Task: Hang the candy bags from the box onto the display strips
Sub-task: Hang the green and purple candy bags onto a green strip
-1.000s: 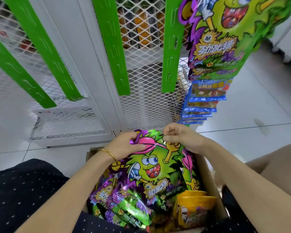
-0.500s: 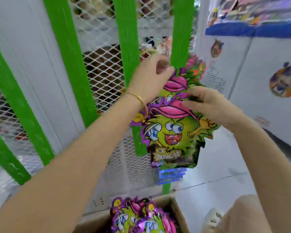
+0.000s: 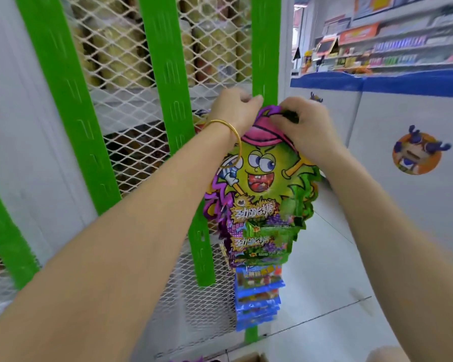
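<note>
A green candy bag with a cartoon face and pink cap hangs against the rightmost green display strip. My left hand, with a gold bangle on the wrist, pinches at the strip just beside the bag's top. My right hand grips the bag's top edge, fingers curled over the pink cap. Below it hang another green bag and several blue bags on the same strip. Only a corner of the cardboard box shows at the bottom edge.
Two more green strips hang bare on the white mesh rack. A white and blue counter stands to the right, with store shelves behind. The tiled floor lies below.
My hands lifted the green bag out of the box and up to the right strip. It has since risen higher on the strip, and my right hand moved from its side to its top.
</note>
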A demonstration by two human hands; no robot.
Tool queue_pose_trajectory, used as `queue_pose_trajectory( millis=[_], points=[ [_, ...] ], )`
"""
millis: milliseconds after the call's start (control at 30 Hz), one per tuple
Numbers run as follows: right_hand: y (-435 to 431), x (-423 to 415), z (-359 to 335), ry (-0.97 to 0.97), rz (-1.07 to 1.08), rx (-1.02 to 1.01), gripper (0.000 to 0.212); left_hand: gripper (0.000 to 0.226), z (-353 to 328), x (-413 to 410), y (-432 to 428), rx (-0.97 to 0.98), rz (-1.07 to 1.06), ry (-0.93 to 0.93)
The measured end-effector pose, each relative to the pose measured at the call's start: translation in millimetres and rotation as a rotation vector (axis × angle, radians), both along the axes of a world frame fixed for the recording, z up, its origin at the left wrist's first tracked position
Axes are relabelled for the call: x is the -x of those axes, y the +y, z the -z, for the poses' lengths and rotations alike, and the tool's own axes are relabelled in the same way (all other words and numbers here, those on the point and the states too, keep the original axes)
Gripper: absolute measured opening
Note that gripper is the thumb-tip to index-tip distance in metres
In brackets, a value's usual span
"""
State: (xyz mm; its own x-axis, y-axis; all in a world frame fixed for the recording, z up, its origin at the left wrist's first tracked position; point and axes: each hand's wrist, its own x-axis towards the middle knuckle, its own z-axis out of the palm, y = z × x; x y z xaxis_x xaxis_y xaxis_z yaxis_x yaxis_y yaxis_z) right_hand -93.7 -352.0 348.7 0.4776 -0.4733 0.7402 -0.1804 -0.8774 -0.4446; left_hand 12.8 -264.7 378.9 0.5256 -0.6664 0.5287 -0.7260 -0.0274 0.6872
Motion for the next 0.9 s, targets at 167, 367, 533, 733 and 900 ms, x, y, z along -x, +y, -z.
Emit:
queue_pose_trajectory(
  millis=[167,367,533,733,900],
  points=[
    [1,-6,-4,-0.019,0.084,0.073,0.018,0.048,-3,1,2,-0.047,-0.03,0.015],
    [6,-5,3,0.018,0.032,0.056,0.012,0.049,-2,-1,3,-0.039,-0.019,0.089],
    [5,-1,19,0.079,0.026,0.0,0.018,0.029,7,-2,7,-0.032,0.008,0.018],
    [7,0,29,-0.008,0.116,-0.011,0.038,0.035,35,1,24,0.053,-0.004,-0.127],
    [45,16,73,-0.229,0.282,0.191,0.027,0.036,91,7,74,0.225,-0.225,-0.43]
  ],
)
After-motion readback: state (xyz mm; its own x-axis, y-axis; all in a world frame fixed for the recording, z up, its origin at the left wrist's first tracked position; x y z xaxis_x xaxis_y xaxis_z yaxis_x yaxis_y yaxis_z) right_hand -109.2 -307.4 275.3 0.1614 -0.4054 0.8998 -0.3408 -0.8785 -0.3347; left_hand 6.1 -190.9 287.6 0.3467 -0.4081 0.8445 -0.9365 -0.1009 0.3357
